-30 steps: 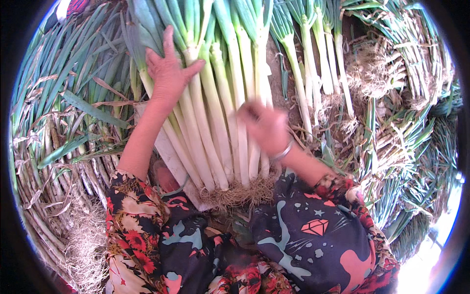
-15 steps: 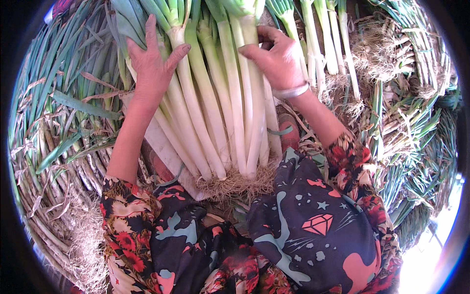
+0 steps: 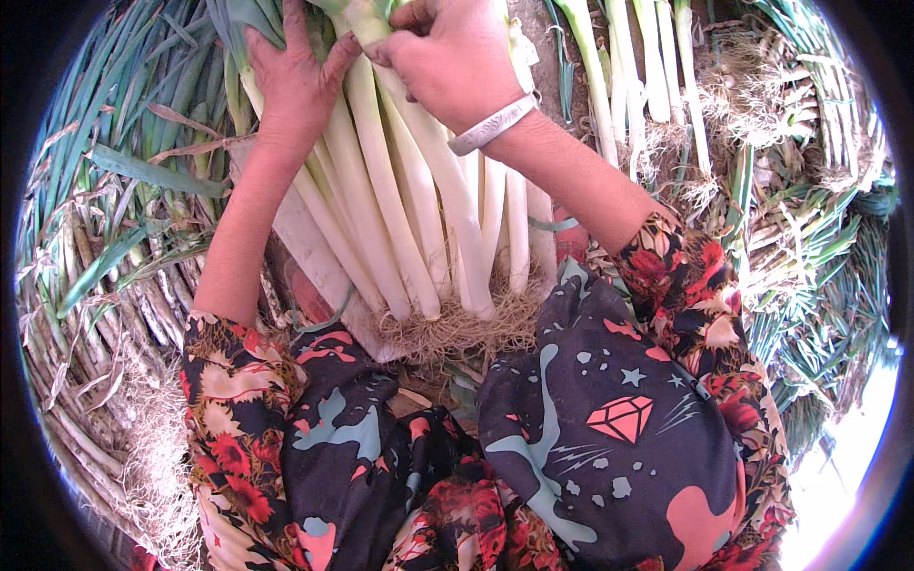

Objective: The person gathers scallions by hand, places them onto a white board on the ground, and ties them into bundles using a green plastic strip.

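Several thick green onions (image 3: 379, 181) lie side by side in front of me, white shanks and roots (image 3: 457, 333) toward me. Their leafy tops run past the far edge of the view. My left hand (image 3: 293, 90) rests on the left side of the bundle, thumb and fingers spread. Across the middle, my right hand (image 3: 457, 71) has its fingers closed around the upper part of one thick green onion (image 3: 455, 205), which slants over the others. A pale board (image 3: 333, 276) lies under the bundle. Green tie ends (image 3: 328, 322) show at both sides.
Heaped green onions (image 3: 124, 171) with dry leaves fill the left. A few loose stalks (image 3: 657, 67) lie at the far right, near tied bundles (image 3: 790, 247). My reddish shoes (image 3: 307, 295) flank the board, and patterned cloth covers my knees.
My right hand has moved left across the bundle, bringing a thick green onion from the right side over the middle ones. My left hand has stayed on the left side.
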Tool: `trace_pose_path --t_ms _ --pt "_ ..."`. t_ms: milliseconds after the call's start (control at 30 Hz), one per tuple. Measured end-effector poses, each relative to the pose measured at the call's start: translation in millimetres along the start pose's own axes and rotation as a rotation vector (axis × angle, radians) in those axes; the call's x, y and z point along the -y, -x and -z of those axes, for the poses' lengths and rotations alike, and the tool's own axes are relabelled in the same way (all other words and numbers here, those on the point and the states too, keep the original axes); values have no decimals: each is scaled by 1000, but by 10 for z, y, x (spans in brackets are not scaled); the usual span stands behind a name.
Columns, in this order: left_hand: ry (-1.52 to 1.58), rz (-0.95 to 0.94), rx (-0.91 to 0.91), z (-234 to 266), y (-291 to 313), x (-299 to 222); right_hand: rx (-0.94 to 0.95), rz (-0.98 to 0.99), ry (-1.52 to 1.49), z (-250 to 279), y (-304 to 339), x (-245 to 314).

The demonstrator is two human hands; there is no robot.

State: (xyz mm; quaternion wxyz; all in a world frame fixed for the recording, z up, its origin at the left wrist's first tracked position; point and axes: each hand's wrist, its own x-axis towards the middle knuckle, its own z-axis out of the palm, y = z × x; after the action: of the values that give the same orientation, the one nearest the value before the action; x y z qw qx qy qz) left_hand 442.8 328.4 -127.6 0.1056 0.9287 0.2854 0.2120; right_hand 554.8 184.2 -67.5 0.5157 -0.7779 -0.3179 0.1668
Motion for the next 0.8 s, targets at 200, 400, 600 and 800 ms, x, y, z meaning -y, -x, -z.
trace_pose_path --t_ms 200,400,600,800 --pt "-20 79 -29 -88 -27 -33 15 57 43 33 105 -119" --pt "147 8 -11 66 -66 -229 302 -36 193 386 512 -171" --pt "71 47 6 108 -28 -157 276 62 183 238 278 61" --pt "167 36 -25 115 -50 -233 475 7 621 125 386 -132"
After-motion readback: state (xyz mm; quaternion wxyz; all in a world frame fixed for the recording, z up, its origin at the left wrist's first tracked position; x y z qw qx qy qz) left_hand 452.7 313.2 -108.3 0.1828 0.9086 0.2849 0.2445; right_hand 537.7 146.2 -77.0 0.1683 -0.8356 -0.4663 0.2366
